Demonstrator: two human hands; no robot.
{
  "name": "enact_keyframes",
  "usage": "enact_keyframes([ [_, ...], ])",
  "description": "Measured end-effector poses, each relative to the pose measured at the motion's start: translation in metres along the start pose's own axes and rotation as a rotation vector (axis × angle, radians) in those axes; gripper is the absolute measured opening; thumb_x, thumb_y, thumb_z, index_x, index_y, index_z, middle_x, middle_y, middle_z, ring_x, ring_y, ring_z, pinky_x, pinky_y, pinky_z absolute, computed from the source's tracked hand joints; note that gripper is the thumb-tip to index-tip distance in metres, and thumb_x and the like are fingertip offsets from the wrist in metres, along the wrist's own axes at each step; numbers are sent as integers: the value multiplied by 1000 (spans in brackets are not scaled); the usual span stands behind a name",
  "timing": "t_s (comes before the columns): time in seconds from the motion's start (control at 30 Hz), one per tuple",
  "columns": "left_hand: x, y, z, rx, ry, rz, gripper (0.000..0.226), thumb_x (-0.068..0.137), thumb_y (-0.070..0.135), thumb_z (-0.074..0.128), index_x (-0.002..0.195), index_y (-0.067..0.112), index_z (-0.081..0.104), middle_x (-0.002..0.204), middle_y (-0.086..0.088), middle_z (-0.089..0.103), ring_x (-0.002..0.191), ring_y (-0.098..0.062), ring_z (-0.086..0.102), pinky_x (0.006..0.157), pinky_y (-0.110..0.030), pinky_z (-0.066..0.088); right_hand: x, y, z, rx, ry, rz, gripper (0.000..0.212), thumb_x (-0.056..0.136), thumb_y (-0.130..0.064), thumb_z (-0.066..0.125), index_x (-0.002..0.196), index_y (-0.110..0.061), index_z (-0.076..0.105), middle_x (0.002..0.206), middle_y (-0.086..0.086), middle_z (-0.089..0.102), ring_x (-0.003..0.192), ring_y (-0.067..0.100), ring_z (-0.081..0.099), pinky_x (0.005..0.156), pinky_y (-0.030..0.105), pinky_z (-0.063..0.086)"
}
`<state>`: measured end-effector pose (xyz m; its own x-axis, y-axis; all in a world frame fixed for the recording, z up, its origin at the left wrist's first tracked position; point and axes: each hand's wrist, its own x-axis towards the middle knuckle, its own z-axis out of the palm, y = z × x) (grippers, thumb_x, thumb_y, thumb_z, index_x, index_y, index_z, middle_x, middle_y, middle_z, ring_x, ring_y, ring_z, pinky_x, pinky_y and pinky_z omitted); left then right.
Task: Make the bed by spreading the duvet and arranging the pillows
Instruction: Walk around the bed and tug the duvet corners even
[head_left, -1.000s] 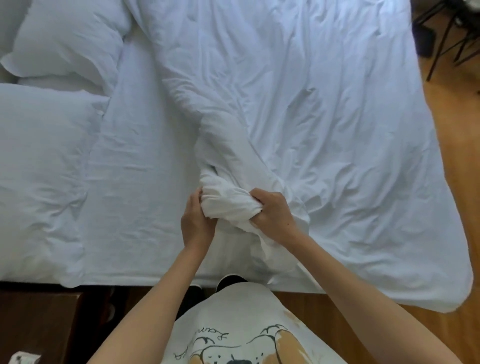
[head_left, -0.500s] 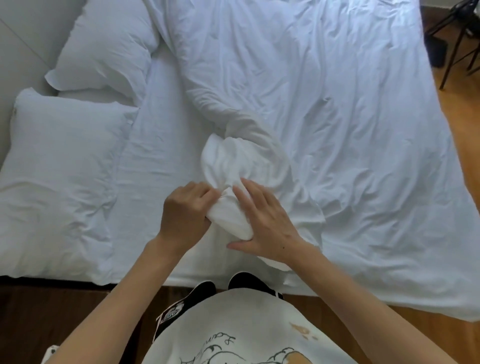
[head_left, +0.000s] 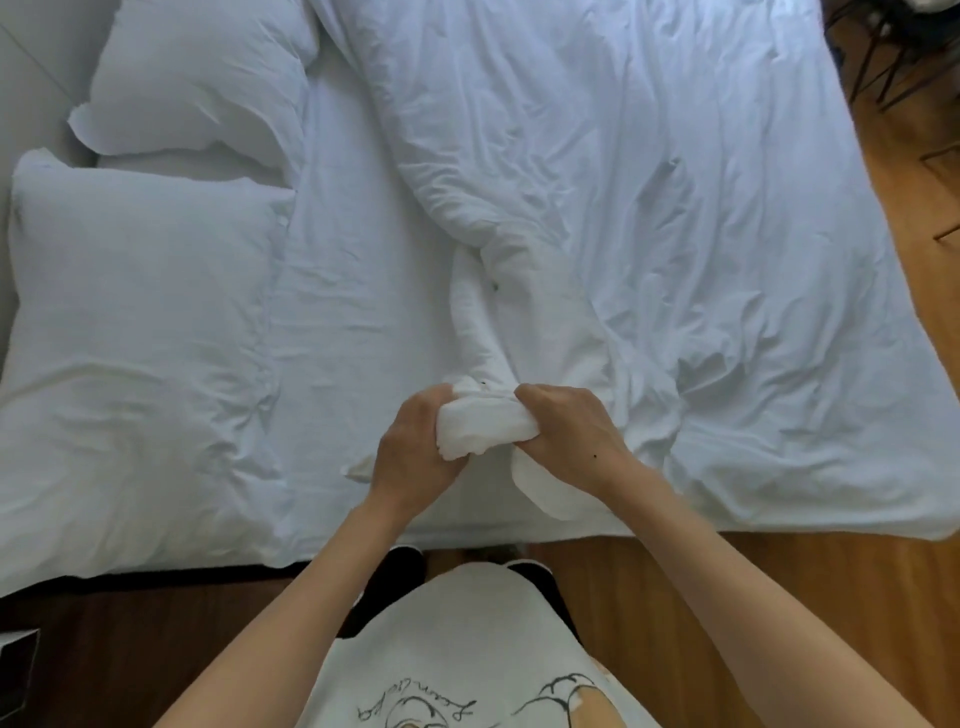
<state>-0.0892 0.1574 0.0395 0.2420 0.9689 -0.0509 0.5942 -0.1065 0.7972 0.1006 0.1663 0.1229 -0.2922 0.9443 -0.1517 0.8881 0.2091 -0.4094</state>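
Duvet of crumpled white cotton (head_left: 649, 218) fills the centre and right of the frame over the white bed sheet (head_left: 358, 291). Two white pillows (head_left: 135, 332) lie at the left. At lower centre, the left hand (head_left: 415, 457) and right hand (head_left: 569, 436) each clamp curled fingers on a bunched duvet corner.
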Motion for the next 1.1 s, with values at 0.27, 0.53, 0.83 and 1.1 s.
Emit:
enact_keyframes([
  [0.27, 6, -77, -12, 200, -46, -210, 22, 81, 17, 55, 101, 12, 64, 93, -8, 63, 85, -32, 60, 63, -33, 42, -24, 18, -24, 132, 221, 90, 37, 70, -18, 76, 64, -13, 40, 54, -8, 40, 44, 16, 38, 43, 22, 24],
  [0.53, 50, -29, -108, 326, 325, 94, 15, 71, 3, 45, 83, 7, 54, 72, -13, 57, 63, -29, 53, 52, -32, 39, -12, 16, -7, 50, -318, 255, 108, 69, -58, 74, 151, -25, 13, 145, 0, 36, 130, 21, 37, 97, 35, 40],
  [0.83, 19, 32, -92, 513, 197, 424, 12, 74, 1, 47, 77, 6, 58, 67, -9, 54, 58, -24, 49, 47, -36, 44, 37, -73, 55, 501, -1, 169, 66, 79, -37, 72, 134, -14, 43, 111, 3, 64, 92, 19, 62, 71, 32, 49],
  [1.1, 1, 18, -101, 304, -117, 157, 54, 87, 55, 47, 125, 18, 57, 124, 3, 56, 112, -14, 50, 87, -27, 44, 19, -36, 70, 535, 139, 165, 8, 79, -12, 62, 83, -11, 55, 65, -2, 60, 54, 16, 52, 49, 24, 35],
])
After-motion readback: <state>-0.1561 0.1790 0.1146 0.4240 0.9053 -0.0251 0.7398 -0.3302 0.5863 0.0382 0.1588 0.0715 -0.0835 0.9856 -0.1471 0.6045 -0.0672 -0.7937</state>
